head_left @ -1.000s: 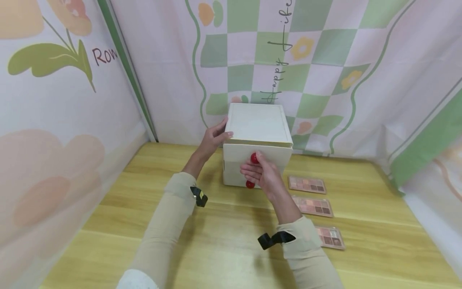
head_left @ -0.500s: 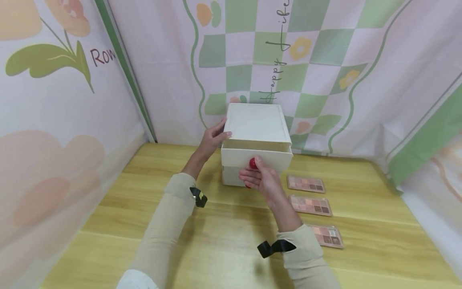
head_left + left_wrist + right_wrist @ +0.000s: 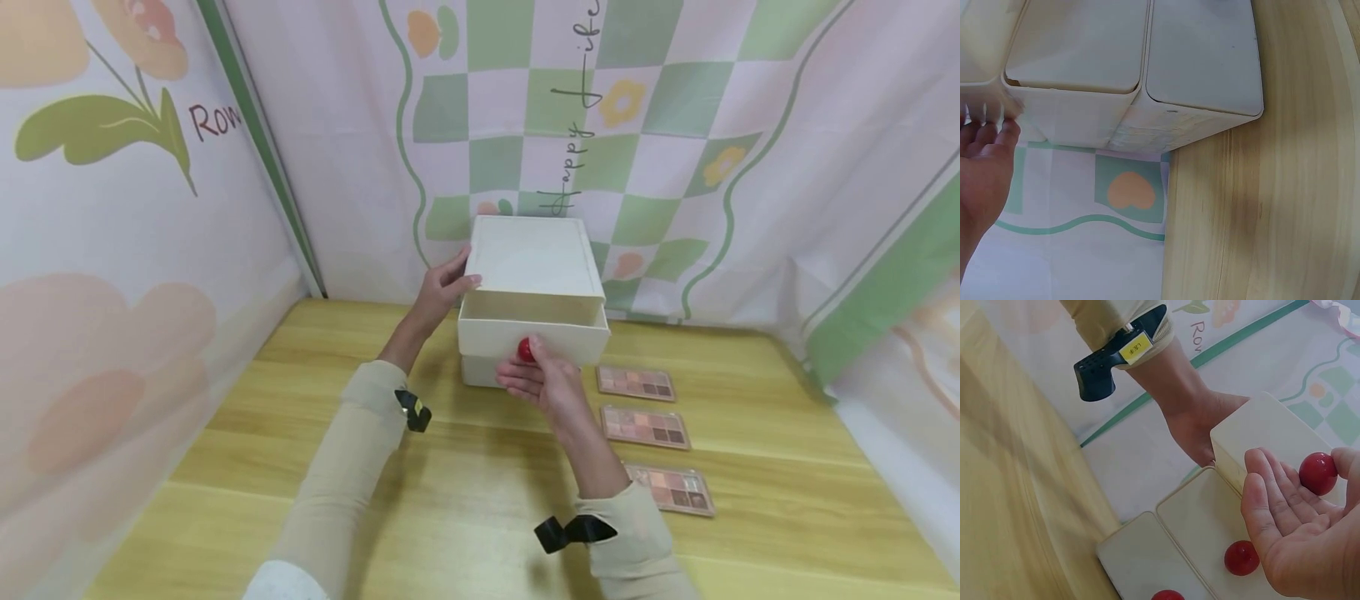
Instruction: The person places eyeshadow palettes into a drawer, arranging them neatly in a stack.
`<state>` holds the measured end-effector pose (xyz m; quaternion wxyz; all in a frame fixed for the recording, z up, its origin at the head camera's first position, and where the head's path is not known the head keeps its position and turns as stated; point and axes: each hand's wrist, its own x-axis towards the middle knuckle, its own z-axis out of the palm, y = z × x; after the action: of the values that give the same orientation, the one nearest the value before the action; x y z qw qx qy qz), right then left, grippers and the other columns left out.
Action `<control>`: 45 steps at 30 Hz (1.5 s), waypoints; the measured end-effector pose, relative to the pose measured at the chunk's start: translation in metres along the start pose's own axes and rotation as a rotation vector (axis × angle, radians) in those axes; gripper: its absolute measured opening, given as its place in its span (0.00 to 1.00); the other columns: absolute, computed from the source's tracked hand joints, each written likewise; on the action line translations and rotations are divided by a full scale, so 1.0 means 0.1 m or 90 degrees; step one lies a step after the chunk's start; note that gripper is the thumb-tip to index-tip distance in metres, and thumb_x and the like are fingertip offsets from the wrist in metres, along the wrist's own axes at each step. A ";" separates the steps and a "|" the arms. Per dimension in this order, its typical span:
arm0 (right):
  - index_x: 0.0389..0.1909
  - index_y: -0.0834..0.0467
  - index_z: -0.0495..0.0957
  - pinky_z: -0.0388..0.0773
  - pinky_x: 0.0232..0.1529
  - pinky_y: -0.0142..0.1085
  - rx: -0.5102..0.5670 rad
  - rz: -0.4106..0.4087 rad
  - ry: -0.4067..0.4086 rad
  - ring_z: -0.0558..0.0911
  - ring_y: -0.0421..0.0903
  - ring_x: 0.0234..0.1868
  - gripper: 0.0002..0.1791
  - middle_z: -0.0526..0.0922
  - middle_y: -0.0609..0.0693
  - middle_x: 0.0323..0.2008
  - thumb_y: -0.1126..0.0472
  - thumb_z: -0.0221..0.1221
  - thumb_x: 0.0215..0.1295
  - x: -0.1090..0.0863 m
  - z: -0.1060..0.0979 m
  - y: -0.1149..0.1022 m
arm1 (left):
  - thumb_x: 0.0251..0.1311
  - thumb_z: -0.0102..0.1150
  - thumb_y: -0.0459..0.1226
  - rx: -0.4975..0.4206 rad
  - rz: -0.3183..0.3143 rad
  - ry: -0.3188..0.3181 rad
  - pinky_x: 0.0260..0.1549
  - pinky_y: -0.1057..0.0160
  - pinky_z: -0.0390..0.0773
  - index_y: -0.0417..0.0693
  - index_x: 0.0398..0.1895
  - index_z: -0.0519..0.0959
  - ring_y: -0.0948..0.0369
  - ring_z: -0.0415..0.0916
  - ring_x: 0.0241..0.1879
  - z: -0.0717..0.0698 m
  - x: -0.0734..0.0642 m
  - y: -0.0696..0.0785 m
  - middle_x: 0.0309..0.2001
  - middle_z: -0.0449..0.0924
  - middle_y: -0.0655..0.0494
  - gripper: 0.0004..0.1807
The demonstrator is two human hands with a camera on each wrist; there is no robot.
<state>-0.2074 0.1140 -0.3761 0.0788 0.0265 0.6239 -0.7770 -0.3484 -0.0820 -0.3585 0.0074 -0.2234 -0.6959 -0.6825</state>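
Right hand (image 3: 551,383) pinching knob (image 3: 1318,474) — red, round, glossy, cream drawer (image 3: 487,337) jutting out

Palettes (image 3: 645,427) lie on the table (image 3: 450,508), right of the box (image 3: 534,254).

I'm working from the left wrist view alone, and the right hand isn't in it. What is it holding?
Observer: The right hand holds the round, glossy red knob on the white rectangular top drawer.
Operator: Where is the left thumb?
Observer: In the head view, the left hand has its thumb at the front left corner of the flat-topped white box.
Operator: Anything lying to the right?
Observer: Yes, three flat rectangular palettes with pink and brown squares.
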 end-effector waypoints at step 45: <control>0.41 0.62 0.80 0.89 0.43 0.31 -0.002 -0.011 -0.013 0.90 0.39 0.35 0.26 0.91 0.42 0.29 0.44 0.45 0.80 -0.45 0.02 0.12 | 0.66 0.54 0.38 -0.001 0.007 -0.003 0.81 0.56 0.57 0.40 0.79 0.53 0.53 0.52 0.81 -0.01 0.02 -0.04 0.82 0.51 0.46 0.40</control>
<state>-0.1616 0.1132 -0.3810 0.0782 0.0129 0.6247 -0.7768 -0.3518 -0.0819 -0.3613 0.0095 -0.2287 -0.6940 -0.6826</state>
